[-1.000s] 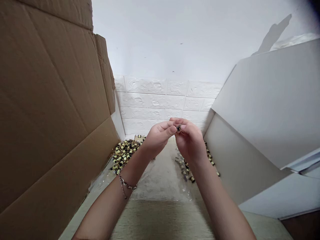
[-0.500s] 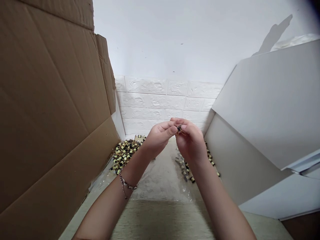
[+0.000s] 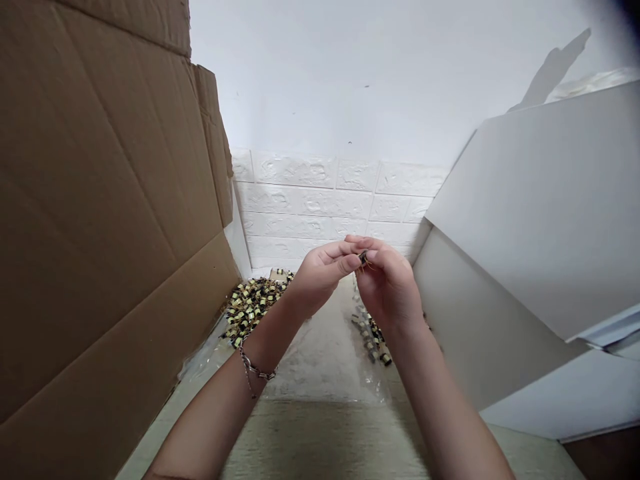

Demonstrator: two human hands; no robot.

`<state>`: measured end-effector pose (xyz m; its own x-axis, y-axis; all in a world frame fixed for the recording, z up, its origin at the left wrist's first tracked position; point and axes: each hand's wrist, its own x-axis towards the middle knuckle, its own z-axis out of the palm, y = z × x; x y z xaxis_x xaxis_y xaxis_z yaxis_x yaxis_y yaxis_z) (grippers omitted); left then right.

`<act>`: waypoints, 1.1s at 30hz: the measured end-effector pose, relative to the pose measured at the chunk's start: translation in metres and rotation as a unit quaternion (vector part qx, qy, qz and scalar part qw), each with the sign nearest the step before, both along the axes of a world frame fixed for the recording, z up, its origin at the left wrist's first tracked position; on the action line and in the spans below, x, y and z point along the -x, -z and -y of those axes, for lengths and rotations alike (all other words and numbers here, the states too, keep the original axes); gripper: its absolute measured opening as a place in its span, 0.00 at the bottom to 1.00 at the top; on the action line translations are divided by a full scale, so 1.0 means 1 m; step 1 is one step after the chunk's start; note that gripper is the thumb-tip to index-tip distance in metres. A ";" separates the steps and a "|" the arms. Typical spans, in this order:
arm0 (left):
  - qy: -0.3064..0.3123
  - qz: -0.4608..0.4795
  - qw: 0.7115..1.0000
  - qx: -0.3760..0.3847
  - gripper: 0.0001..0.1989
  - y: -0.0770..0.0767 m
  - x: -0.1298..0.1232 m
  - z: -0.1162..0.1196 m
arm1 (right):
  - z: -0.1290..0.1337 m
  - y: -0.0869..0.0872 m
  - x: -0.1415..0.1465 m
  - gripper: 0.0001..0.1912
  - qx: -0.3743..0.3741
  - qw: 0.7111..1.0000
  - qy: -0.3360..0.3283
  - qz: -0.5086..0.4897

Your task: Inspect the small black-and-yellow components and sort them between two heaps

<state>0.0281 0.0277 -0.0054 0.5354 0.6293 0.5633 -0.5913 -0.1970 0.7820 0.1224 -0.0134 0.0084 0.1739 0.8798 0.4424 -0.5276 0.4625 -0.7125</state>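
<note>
Between my fingertips is a small dark transformer coil (image 3: 363, 257) with thin copper-coloured wire leads hanging from its underside. My left hand (image 3: 327, 270) pinches it from the left with thumb and fingers, and a chain bracelet circles that wrist. From the right, my right hand (image 3: 389, 280) grips the same coil with thumb and forefinger. Both hands are held above the table, and fingers hide much of the part. A heap of similar yellow-and-black coils (image 3: 253, 307) lies left of my left hand. More such coils (image 3: 377, 340) lie under my right hand, partly covered by it.
A clear plastic bag (image 3: 320, 360) lies flat on the light table (image 3: 320, 440). Tall brown cardboard (image 3: 100, 220) stands along the left side. White panels (image 3: 540, 220) stand on the right. A white brick-patterned wall (image 3: 310, 200) closes off the back.
Both hands have shifted very slightly right with the coil, and the coil has turned a little between the fingers. The view has moved slightly too.
</note>
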 end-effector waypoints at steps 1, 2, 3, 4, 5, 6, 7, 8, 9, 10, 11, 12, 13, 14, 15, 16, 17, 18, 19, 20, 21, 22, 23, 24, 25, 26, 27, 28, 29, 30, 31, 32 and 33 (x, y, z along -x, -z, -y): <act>-0.003 0.000 1.000 0.001 0.12 0.000 0.000 0.000 | 0.001 -0.001 0.000 0.07 0.004 1.000 0.000 0.000; -0.005 0.000 1.000 0.002 0.12 0.000 0.000 0.000 | 0.002 -0.001 0.001 0.07 0.008 1.000 0.000 0.000; -0.005 0.002 1.000 0.003 0.12 0.000 0.000 0.000 | 0.002 -0.001 0.002 0.07 0.012 1.000 0.001 0.001; -0.002 0.004 1.000 0.005 0.11 -0.001 0.000 0.000 | 0.003 -0.002 0.002 0.07 0.016 1.000 0.004 0.003; 0.001 0.007 1.000 0.006 0.11 -0.002 0.000 0.000 | 0.004 -0.001 0.003 0.07 0.018 1.000 0.007 0.008; 0.005 0.010 1.000 0.007 0.11 -0.002 0.001 0.000 | 0.004 -0.001 0.003 0.08 0.021 1.000 0.011 0.014; 0.008 0.014 1.000 0.007 0.11 -0.003 0.001 0.000 | 0.005 -0.001 0.004 0.08 0.020 0.999 0.015 0.020; 0.010 0.016 1.000 0.009 0.11 -0.003 0.001 0.000 | 0.005 0.000 0.004 0.08 0.015 0.999 0.019 0.027; 0.012 0.017 1.000 0.010 0.11 -0.004 0.001 0.000 | 0.005 0.000 0.004 0.09 0.009 0.999 0.020 0.033; 0.013 0.016 1.000 0.012 0.12 -0.004 0.001 0.000 | 0.005 0.001 0.004 0.09 0.003 0.999 0.020 0.038; 0.015 0.014 1.000 0.014 0.12 -0.004 0.001 0.000 | 0.005 0.001 0.003 0.10 -0.002 0.999 0.017 0.041; 0.018 0.011 1.000 0.013 0.12 -0.004 0.001 0.000 | 0.004 0.001 0.003 0.09 -0.004 0.999 0.014 0.043; 0.021 0.010 1.000 0.011 0.12 -0.004 0.001 -0.001 | 0.004 0.001 0.003 0.09 -0.003 0.999 0.012 0.043; 0.023 0.009 1.000 0.008 0.12 -0.004 0.001 -0.001 | 0.004 0.001 0.003 0.09 -0.002 0.999 0.010 0.042; 0.026 0.009 1.000 0.004 0.12 -0.003 0.001 -0.001 | 0.004 0.001 0.003 0.09 -0.001 0.999 0.011 0.040; 0.027 0.010 1.000 0.001 0.12 -0.003 0.001 -0.001 | 0.004 0.001 0.003 0.09 -0.001 0.999 0.012 0.039; 0.028 0.011 1.000 0.000 0.12 -0.003 0.001 -0.001 | 0.004 0.001 0.004 0.08 -0.001 0.999 0.013 0.038; 0.027 0.010 1.000 -0.001 0.12 -0.003 0.001 -0.001 | 0.004 0.002 0.004 0.08 -0.001 0.999 0.014 0.039; 0.026 0.009 1.000 0.000 0.12 -0.003 0.001 -0.001 | 0.004 0.002 0.004 0.08 0.000 0.999 0.014 0.040; 0.025 0.007 1.000 0.002 0.12 -0.003 0.002 -0.001 | 0.004 0.002 0.005 0.08 0.001 0.999 0.015 0.041; 0.023 0.006 1.000 0.004 0.12 -0.003 0.002 0.000 | 0.004 0.002 0.005 0.08 0.002 0.999 0.016 0.043; 0.022 0.006 1.000 0.006 0.13 -0.003 0.002 0.000 | 0.004 0.002 0.005 0.08 0.002 0.999 0.016 0.044; 0.022 0.006 1.000 0.008 0.13 -0.003 0.002 0.000 | 0.004 0.002 0.005 0.08 0.001 0.999 0.017 0.045; 0.023 0.008 1.000 0.011 0.13 -0.003 0.002 0.000 | 0.004 0.002 0.005 0.08 0.000 0.999 0.017 0.046; 0.024 0.009 1.000 0.013 0.13 -0.003 0.002 0.000 | 0.004 0.002 0.005 0.08 -0.002 0.999 0.016 0.045; 0.026 0.010 0.999 0.016 0.13 -0.003 0.002 0.000 | 0.004 0.002 0.005 0.08 -0.003 0.999 0.016 0.044; 0.027 0.010 0.999 0.017 0.13 -0.003 0.002 0.000 | 0.003 0.002 0.005 0.08 -0.004 0.999 0.016 0.043; 0.029 0.009 0.999 0.018 0.13 -0.003 0.002 0.000 | 0.003 0.002 0.005 0.08 -0.004 0.999 0.015 0.041; 0.030 0.009 0.999 0.018 0.13 -0.003 0.002 0.000 | 0.003 0.002 0.005 0.08 -0.004 0.999 0.014 0.039; 0.031 0.008 0.999 0.019 0.12 -0.003 0.002 -0.001 | 0.003 0.002 0.005 0.08 -0.005 0.999 0.013 0.038; 0.031 0.008 0.999 0.020 0.12 -0.003 0.002 -0.001 | 0.003 0.002 0.005 0.08 -0.006 0.999 0.011 0.036; 0.031 0.009 0.999 0.023 0.12 -0.002 0.002 -0.001 | 0.003 0.002 0.005 0.08 -0.007 0.999 0.010 0.036; 0.030 0.010 0.999 0.025 0.12 -0.002 0.002 -0.001 | 0.003 0.002 0.005 0.08 -0.009 0.999 0.009 0.035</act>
<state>0.0260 0.0289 -0.0032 0.5620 0.6244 0.5425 -0.6164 -0.1211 0.7780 0.1178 -0.0163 0.0060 0.1578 0.8686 0.4698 -0.4676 0.4847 -0.7392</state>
